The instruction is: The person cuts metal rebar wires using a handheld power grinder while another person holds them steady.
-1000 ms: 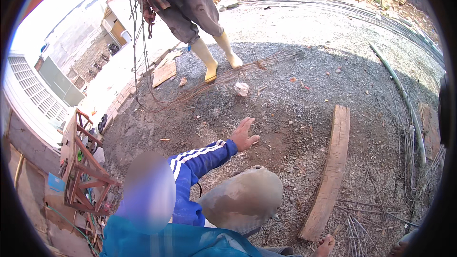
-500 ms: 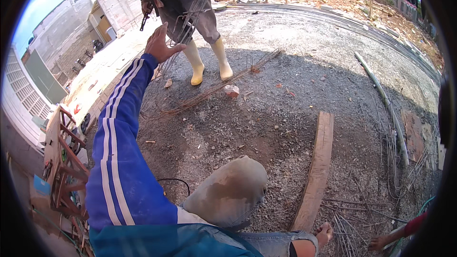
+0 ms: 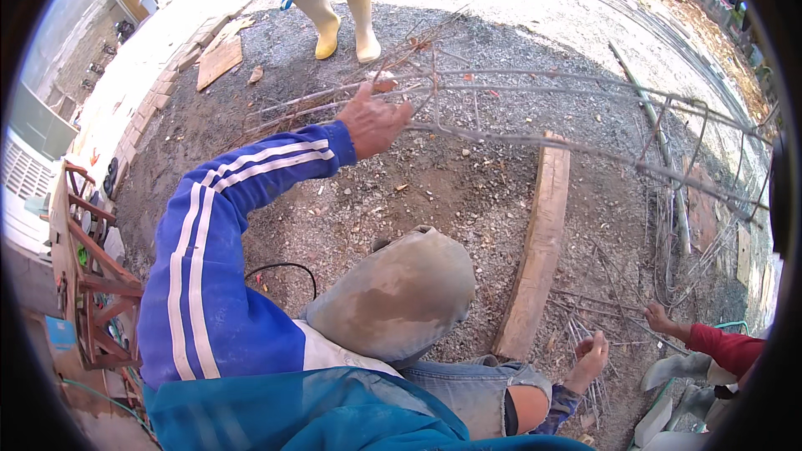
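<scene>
And here comes the frame (image 3: 501,136), an open cage of thin steel bars! Half a second ago the left hand (image 3: 376,123) is reaching, spread wide, toward the figure in yellow boots (image 3: 364,25); now it is lower, at the frame's near left end, and the frame stretches off to the right side of the view, passing over the plank's (image 3: 536,246) far end. That seems to bring the bars within the person's reach. The left fingers are half curled at a bar; whether they truly grip it, one cannot tell. Down by the plank's near right corner, the right hand (image 3: 591,359) is up, fingers narrowed, its contents, if any, unclear. Further right, a co-worker's hand (image 3: 660,319) is now in plain sight, out of a red sleeve (image 3: 731,347). No brand, label or writing is readable anywhere.
</scene>
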Demonstrator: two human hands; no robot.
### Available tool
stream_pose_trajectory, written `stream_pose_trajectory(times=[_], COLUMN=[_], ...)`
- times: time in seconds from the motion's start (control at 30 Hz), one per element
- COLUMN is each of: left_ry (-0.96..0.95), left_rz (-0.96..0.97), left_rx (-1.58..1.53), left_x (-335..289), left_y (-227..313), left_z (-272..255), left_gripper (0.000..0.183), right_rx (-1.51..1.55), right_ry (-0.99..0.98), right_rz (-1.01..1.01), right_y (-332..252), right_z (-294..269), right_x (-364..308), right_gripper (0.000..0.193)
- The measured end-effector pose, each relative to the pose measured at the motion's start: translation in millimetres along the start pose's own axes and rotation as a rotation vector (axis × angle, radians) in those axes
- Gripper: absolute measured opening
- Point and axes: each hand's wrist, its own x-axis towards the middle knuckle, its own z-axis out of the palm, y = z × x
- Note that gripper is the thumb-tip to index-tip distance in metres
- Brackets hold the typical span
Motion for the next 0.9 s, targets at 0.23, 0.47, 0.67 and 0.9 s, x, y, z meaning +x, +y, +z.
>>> stream_pose_trajectory(times=[0.23, 0.47, 0.67, 0.9], left_ry=[-0.052, -0.224, -0.482, -0.594], left_rz=[0.394, 0.416, -0.143, -0.527], left_rx=[-0.147, -0.287, -1.238, -0.228], left_x=[32, 33, 69, 164], left_y=[171, 200, 78, -112], left_z=[131, 202, 142, 227], left_gripper=[0.009, 0.013, 0.055, 0.078], right_rx=[-0.103, 0.005, -0.014, -0.027], right_ry=[-0.103, 0.061, 0.079, -0.024], right_rz=[0.006, 0.175, 0.269, 0.179], right_y=[3, 26, 31, 22], right_z=[-3, -39, -22, 8], right_x=[-47, -71, -61, -47], right_gripper=[0.016, 0.016, 0.017, 0.015])
